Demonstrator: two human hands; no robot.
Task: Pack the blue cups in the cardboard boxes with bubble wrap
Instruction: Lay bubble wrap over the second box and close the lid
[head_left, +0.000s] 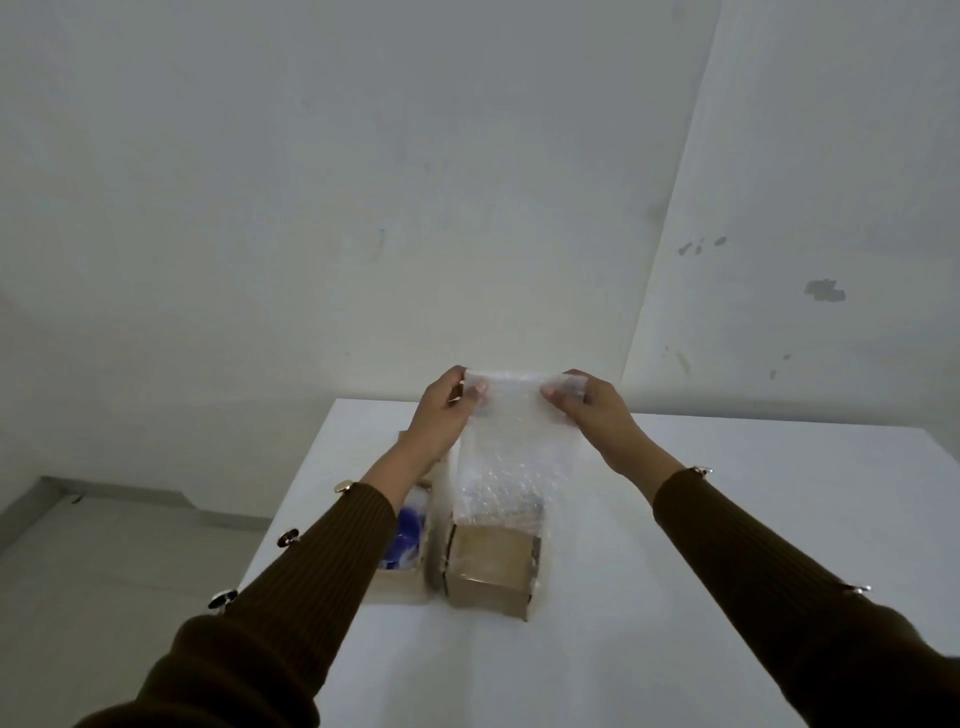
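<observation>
A person's two arms in dark brown ribbed sleeves reach forward over a white table (675, 519) set against pale walls.

At the left, partly hidden under the left forearm, an open cardboard box (402, 584) sits on the table. Inside it shows a blue cup (407, 527) with something white and filmy around it, probably bubble wrap, though the arm covers most of it. This box looks filled but not yet closed.

The left hand (441, 413) is raised above the boxes, thumb and fingers pinched shut on the top left corner of a sheet of bubble wrap (506, 452).

The sheet hangs stretched between both hands, its lower edge reaching down to a second cardboard box (491, 571) just right of the first. Whether that edge goes inside this box or only rests on it cannot be told, nor whether a cup is in it.

The right hand (589, 408) pinches the top right corner the same way.

Judging from this, roughly one cup is packed; the second box is being lined or padded, and closing remains.
</observation>
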